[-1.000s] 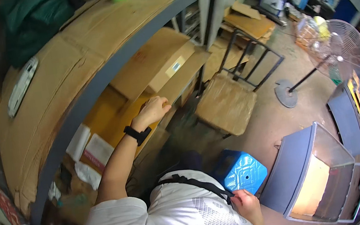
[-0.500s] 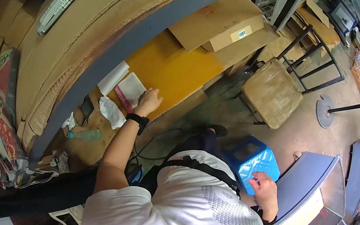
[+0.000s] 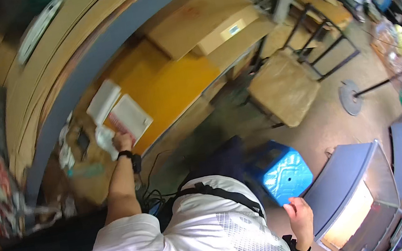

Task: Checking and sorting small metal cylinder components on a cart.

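Note:
On the yellow-orange tabletop [image 3: 167,81] lies a white notebook [image 3: 132,116] with a red band along its left side. My left hand [image 3: 122,141], a black band on its wrist, is at the notebook's near corner by the red part. Its fingers are smeared by motion and partly hidden, so I cannot make out whether they grip the notebook. Touching the notebook's far left side is an open white pad or paper [image 3: 104,101]. Crumpled white plastic [image 3: 105,139] sits left of my hand. My right hand [image 3: 301,219] hangs low beside the blue stool [image 3: 287,177], fingers loosely bent and apart, holding nothing.
A grey beam [image 3: 95,58] with stacked cardboard runs above the table's far side. A cardboard box [image 3: 200,18] stands on the table. To the right are a chair [image 3: 284,88], a standing fan [image 3: 351,96] and a grey metal cabinet [image 3: 343,176]. Black cables [image 3: 154,188] hang below the table.
My left hand has moved from the notebook's right edge to its near corner by the red band. My right hand stays low by the stool. The whole view has shifted and turned.

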`<move>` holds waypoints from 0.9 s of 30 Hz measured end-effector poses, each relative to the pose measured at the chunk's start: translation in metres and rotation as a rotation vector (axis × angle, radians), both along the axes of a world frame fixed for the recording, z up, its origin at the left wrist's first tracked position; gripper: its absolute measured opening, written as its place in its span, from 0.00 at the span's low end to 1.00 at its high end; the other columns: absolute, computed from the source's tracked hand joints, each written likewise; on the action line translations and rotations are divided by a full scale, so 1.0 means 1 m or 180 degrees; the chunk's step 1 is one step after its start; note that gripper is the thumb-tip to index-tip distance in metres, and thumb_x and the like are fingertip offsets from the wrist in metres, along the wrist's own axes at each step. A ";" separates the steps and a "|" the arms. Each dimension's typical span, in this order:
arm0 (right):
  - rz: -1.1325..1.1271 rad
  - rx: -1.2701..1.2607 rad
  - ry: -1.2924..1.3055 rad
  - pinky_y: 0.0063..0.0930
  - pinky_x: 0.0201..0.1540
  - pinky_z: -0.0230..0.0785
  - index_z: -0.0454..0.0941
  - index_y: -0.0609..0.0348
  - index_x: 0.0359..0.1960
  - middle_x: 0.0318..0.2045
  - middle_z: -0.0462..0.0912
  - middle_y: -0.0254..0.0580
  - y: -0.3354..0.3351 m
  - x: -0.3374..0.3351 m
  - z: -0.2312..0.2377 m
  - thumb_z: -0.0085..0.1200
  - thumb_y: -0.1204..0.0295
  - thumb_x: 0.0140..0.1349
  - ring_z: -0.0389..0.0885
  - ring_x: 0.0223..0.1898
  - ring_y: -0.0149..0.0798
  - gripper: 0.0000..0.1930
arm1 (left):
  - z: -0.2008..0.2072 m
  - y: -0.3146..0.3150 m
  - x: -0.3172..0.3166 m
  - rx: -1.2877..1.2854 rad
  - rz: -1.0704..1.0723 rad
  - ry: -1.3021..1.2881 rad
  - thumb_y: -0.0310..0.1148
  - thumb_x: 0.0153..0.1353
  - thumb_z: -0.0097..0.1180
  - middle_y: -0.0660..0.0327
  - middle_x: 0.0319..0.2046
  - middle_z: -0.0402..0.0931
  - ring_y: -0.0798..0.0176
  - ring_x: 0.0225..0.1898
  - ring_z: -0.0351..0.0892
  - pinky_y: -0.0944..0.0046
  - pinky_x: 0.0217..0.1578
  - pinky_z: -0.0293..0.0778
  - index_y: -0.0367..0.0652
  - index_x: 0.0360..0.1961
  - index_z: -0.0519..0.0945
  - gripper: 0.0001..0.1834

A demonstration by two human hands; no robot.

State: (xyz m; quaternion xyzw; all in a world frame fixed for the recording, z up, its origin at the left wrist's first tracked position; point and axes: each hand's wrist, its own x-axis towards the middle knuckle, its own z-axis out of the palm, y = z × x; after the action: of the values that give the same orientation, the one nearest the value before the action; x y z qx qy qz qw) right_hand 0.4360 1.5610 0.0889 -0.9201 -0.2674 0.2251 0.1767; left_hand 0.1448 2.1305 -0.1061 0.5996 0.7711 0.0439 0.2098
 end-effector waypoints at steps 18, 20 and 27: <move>0.0996 -0.0193 0.0252 0.44 0.39 0.70 0.77 0.64 0.40 0.32 0.80 0.50 0.035 -0.039 0.019 0.58 0.70 0.59 0.78 0.36 0.54 0.11 | 0.010 -0.066 -0.100 0.1774 -0.0810 0.0914 0.29 0.50 0.64 0.58 0.45 0.75 0.48 0.53 0.70 0.52 0.53 0.67 0.50 0.48 0.79 0.21; 0.1049 -0.0161 0.0154 0.41 0.36 0.71 0.77 0.66 0.40 0.32 0.81 0.53 0.033 -0.043 0.020 0.59 0.71 0.58 0.80 0.33 0.53 0.12 | 0.002 -0.055 -0.107 0.1791 -0.1182 0.1145 0.30 0.52 0.62 0.60 0.46 0.72 0.49 0.55 0.66 0.52 0.56 0.61 0.53 0.47 0.80 0.19; 0.0850 -0.0167 0.0252 0.44 0.39 0.70 0.77 0.65 0.38 0.33 0.80 0.52 0.050 -0.065 0.021 0.59 0.72 0.57 0.78 0.37 0.56 0.11 | 0.000 0.005 -0.135 0.1480 -0.0190 -0.0815 0.29 0.58 0.53 0.57 0.36 0.77 0.48 0.40 0.76 0.50 0.43 0.70 0.48 0.31 0.83 0.06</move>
State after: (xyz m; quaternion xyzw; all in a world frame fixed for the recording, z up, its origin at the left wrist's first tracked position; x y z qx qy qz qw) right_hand 0.3711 1.6108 0.1095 -0.8711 -0.3743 0.2896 0.1314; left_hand 0.0099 2.1354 -0.1061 0.6438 0.6894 0.2890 0.1635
